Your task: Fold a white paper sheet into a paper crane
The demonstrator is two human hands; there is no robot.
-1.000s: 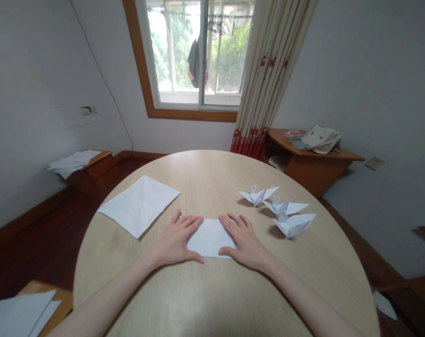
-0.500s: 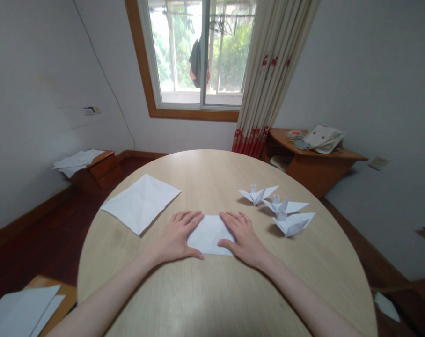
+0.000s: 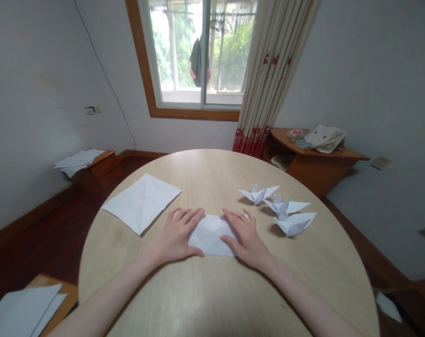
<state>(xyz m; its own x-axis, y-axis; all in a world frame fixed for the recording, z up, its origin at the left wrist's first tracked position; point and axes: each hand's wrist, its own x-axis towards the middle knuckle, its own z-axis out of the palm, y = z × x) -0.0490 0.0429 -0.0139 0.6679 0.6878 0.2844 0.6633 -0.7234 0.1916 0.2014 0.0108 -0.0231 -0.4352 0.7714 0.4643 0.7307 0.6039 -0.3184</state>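
Note:
A folded white sheet of paper point(image 3: 212, 236) lies on the round table between my two hands, with faint creases on its upper face. My left hand point(image 3: 179, 236) rests over its left end, fingers stretched toward the top edge and thumb along the bottom edge. On the right end sits my right hand point(image 3: 245, 238), its fingers slightly arched near the top corner and its thumb on the paper. Both hands are open and touch the sheet; the paper's two ends are partly hidden under them.
Three folded paper cranes point(image 3: 291, 223) stand close together at the right of the wooden table point(image 3: 212, 299). A creased square sheet point(image 3: 142, 203) lies at the left. More white sheets point(image 3: 19, 309) rest on a low surface at lower left.
The fingers of both hands have arched up a little, and my right hand has shifted slightly right. Creases on the folded sheet show more clearly.

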